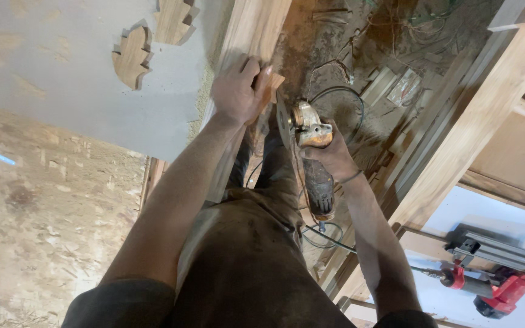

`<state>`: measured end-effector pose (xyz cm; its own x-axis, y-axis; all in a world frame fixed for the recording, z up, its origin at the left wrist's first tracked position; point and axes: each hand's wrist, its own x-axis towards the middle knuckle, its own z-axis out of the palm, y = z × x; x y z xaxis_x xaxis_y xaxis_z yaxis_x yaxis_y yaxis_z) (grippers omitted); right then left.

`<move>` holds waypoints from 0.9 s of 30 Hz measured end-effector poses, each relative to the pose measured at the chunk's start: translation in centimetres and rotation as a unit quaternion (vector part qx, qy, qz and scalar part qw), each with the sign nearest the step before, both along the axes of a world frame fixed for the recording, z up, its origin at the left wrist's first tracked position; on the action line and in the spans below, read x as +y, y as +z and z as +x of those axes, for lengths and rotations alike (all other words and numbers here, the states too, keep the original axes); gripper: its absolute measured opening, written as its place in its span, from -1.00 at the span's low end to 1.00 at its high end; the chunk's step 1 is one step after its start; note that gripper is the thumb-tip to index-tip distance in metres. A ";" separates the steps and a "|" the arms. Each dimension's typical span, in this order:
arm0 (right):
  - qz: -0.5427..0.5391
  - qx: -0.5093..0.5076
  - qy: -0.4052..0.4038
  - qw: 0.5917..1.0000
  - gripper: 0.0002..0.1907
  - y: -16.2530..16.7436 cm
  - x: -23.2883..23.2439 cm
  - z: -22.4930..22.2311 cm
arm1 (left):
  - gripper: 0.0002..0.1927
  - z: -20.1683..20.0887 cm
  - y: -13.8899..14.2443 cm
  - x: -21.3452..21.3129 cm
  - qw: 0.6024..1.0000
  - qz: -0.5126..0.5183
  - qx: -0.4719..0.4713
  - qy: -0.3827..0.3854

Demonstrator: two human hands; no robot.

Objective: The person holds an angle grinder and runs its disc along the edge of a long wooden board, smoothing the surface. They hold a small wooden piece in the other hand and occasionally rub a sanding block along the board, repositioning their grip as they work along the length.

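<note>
My left hand (236, 90) grips a small wooden piece (273, 85) and presses it against the edge of a long wooden plank (250, 27) beside a grey board. My right hand (333, 157) holds a dusty angle grinder (311, 152) by its body. Its disc (283, 121) stands on edge just below the wooden piece, close to my left fingers. The grinder's cable (335, 94) loops over the floor past my legs.
Two carved leaf-shaped wooden cut-outs (133, 56) lie on the grey board (62, 73). A wooden frame (475, 121) runs diagonally at the right. A red power tool (499, 285) lies on a white surface at the lower right. Sawdust and scraps cover the floor (360, 42).
</note>
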<state>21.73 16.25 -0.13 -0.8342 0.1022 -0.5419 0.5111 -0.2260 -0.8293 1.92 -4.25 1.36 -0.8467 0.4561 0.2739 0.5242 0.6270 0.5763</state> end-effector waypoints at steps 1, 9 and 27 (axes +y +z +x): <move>-0.006 -0.007 0.005 1.000 -0.25 0.2 0.3 0.1 | -0.77 0.0 0.1 0.1 1.000 -0.001 -0.016 -0.001; -0.006 -0.024 0.055 0.998 -0.14 1.1 2.2 0.4 | -0.79 0.3 1.5 0.1 1.000 0.018 0.014 0.008; 0.019 -0.016 0.020 1.000 -0.20 1.0 0.2 1.0 | -0.77 0.2 0.2 0.2 1.000 0.003 -0.010 0.014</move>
